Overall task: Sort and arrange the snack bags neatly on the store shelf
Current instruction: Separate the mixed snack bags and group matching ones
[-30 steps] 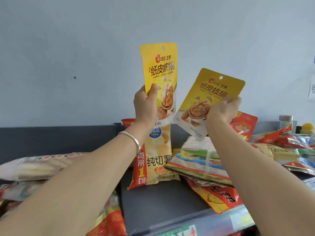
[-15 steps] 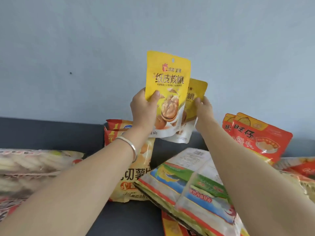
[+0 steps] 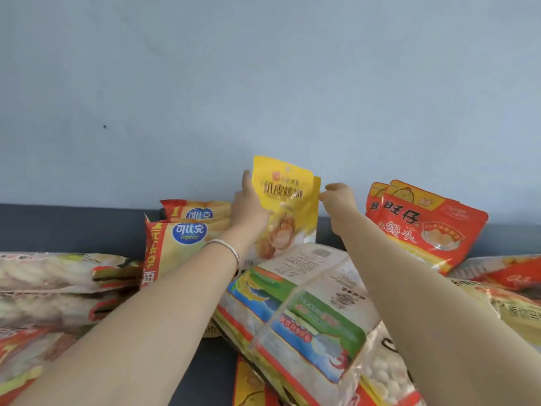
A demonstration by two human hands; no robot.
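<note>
Blue wall (image 3: 263, 83) above a dark shelf (image 3: 58, 227). Fingers (image 3: 246, 183) of the left hand (image 3: 251, 210) hold the yellow snack bag (image 3: 292, 200) upright by its left edge. The right hand (image 3: 339, 202), fingers curled, touches its right edge; I cannot tell its grip. Released atop the slumped flat bags (image 3: 307, 288), it may topple forward, I judge. Legible on its neighbours: "可比克 capico" on the chip bags (image 3: 181, 238), "旺仔" on the red bags (image 3: 424, 227).

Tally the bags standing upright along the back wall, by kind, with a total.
Yellow walnut bags: 2
Capico chip bags: 2
Red Wangzai bags: 2
Total: 6
The bags lying flat overlap too much to count.
</note>
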